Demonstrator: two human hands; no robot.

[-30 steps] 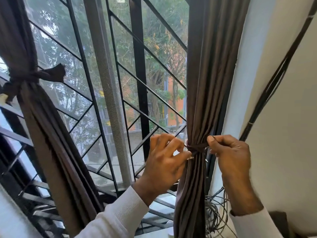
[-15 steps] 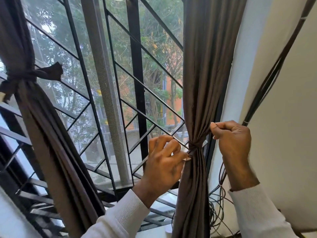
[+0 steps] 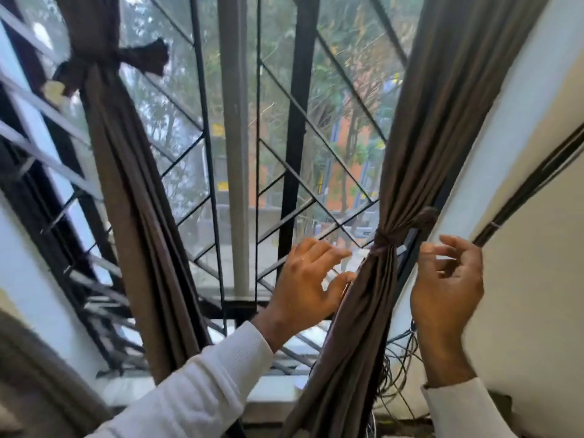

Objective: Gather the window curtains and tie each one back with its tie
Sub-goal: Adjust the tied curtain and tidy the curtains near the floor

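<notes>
Landmark: grey centre post of the window, standing upright in front of the black diagonal grille.
Right curtain: brown cloth hanging to the right of the post, gathered into a narrow bundle beside the white window reveal.
Right tie: brown band wrapped around the gathered right curtain, low and to the right of the post, with a knotted end sticking out toward the wall.
Left hand: just right of the post's foot, at the left side of the right curtain below the tie; fingers spread and relaxed, pinching nothing; whether the thumb tip touches the cloth cannot be told.
Right hand: on the far side of the right curtain from the post, apart from the tie; fingers loosely curled and parted, nothing between them.
Left curtain: brown cloth hanging to the left of the post, gathered.
Left tie: brown band knotted around the left curtain, high and to the left of the post, one end flaring toward it.
Sleeves: white, on both forearms.
Cables: dark tangle of thin wires low and to the right of the post, partly behind the right curtain.
Window sill: pale ledge below the foot of the post.
</notes>
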